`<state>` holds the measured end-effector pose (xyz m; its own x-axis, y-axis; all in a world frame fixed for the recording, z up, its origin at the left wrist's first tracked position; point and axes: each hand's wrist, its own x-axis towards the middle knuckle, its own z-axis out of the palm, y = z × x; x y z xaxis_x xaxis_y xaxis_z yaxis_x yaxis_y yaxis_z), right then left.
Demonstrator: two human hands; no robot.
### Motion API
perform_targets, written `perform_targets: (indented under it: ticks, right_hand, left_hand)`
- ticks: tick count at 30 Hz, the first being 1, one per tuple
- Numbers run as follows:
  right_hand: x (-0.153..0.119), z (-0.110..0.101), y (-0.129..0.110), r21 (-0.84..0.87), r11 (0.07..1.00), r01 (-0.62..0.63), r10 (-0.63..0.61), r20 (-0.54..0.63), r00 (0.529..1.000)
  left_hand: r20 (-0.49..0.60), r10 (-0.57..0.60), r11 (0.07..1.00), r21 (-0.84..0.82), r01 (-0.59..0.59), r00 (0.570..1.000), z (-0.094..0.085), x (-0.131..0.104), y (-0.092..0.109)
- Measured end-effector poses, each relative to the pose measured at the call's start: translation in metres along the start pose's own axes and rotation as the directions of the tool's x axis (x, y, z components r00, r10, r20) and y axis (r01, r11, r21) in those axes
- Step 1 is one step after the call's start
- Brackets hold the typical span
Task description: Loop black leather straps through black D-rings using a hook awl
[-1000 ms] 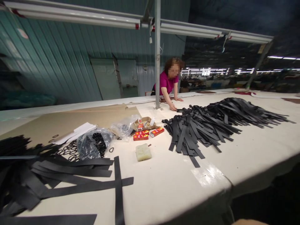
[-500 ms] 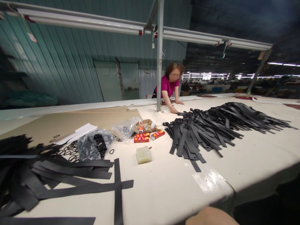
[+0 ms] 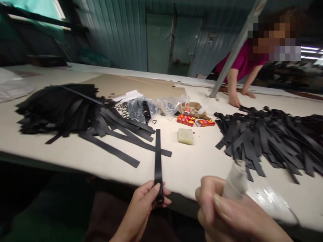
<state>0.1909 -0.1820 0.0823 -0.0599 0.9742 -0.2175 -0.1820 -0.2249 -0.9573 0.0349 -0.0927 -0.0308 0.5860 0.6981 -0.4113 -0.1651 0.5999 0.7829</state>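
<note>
My left hand [image 3: 148,201] pinches the near end of a black strap [image 3: 157,158] between thumb and fingers, at the table's front edge. That strap runs away from me and lies across another strap. A small dark loop shows at the gripped end, partly hidden by the fingers. To the right, my right hand [image 3: 222,208] is raised with its fingers curled closed. A whitish cloth-like piece [image 3: 236,179] stands up at this hand; whether it wraps a finger or is held, I cannot tell. What the curled fingers hold, if anything, is hidden.
Black straps form a pile on the left [image 3: 58,107] and another on the right [image 3: 254,141]. Between them are a pale wax-like block [image 3: 185,136], red boxes [image 3: 205,123] and a plastic bag [image 3: 137,109] with black rings. Across the table a person [image 3: 234,77] leans beside a post [image 3: 236,50].
The view has swung left and down. My left hand has come into view with the strap's near end in it. My right hand has risen from the bottom edge.
</note>
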Motion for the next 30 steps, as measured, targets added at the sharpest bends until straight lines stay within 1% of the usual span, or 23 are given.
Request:
perform_targets:
  ticks: [1, 2, 3, 4, 6, 9, 11, 13, 16, 18, 22, 25, 27, 30]
  right_hand:
    - [0.012, 0.002, 0.007, 0.13, 0.987, -0.095, 0.096, 0.001, 0.995]
    - [0.022, 0.003, 0.016, 0.157, 0.979, -0.134, 0.143, -0.053, 0.988]
    - [0.031, 0.004, 0.026, 0.119, 0.984, -0.134, 0.149, -0.131, 0.98]
    - [0.038, 0.003, 0.036, 0.049, 0.991, -0.123, 0.13, -0.204, 0.97]
    - [0.047, 0.003, 0.055, -0.085, 0.991, -0.107, 0.079, -0.282, 0.956]
    - [0.053, 0.003, 0.076, -0.177, 0.98, -0.089, 0.032, -0.299, 0.954]
    - [0.056, 0.003, 0.085, -0.215, 0.972, -0.09, 0.028, -0.275, 0.961]
    - [0.058, 0.003, 0.093, -0.267, 0.962, -0.063, -0.002, -0.237, 0.972]
    - [0.06, 0.002, 0.099, -0.349, 0.936, -0.034, -0.042, -0.208, 0.977]
    - [0.061, 0.001, 0.099, -0.372, 0.926, -0.062, -0.019, -0.209, 0.978]
    - [0.063, 0.0, 0.094, -0.276, 0.947, -0.162, 0.105, -0.209, 0.972]
    - [0.066, -0.001, 0.089, -0.185, 0.959, -0.216, 0.18, -0.194, 0.964]
    - [0.067, -0.003, 0.087, -0.155, 0.961, -0.228, 0.2, -0.175, 0.964]
    - [0.068, -0.005, 0.086, -0.171, 0.959, -0.227, 0.201, -0.158, 0.967]
  left_hand:
    - [0.0, 0.013, 1.0, 0.007, -0.013, 1.0, 0.001, -0.001, 0.001]
    - [-0.007, 0.022, 1.0, 0.015, -0.022, 1.0, 0.002, -0.002, 0.002]
    - [-0.015, 0.025, 1.0, 0.019, -0.025, 1.0, 0.003, -0.003, 0.002]
    - [-0.021, 0.024, 1.0, 0.021, -0.023, 1.0, 0.004, -0.003, 0.002]
    - [-0.026, 0.014, 1.0, 0.017, -0.013, 1.0, 0.004, -0.005, 0.001]
    - [0.0, 0.01, 0.999, 0.031, -0.01, 1.0, 0.004, -0.007, -0.001]
    - [0.028, 0.026, 0.998, 0.063, -0.028, 0.999, 0.005, -0.008, -0.002]
    - [0.053, 0.048, 0.995, 0.081, -0.052, 0.997, 0.006, -0.008, -0.002]
    - [0.076, 0.047, 0.997, 0.053, -0.051, 0.996, 0.008, -0.009, -0.001]
    - [0.094, 0.023, 0.999, 0.023, -0.025, 0.995, 0.01, -0.009, 0.002]
    - [0.123, -0.007, 1.0, 0.003, 0.006, 0.992, 0.012, -0.012, 0.008]
    - [0.12, -0.027, 1.0, 0.017, 0.025, 0.992, 0.012, -0.013, 0.01]
    - [0.113, -0.04, 0.999, 0.024, 0.037, 0.993, 0.012, -0.012, 0.01]
    - [0.104, -0.039, 0.999, 0.026, 0.036, 0.994, 0.012, -0.01, 0.007]
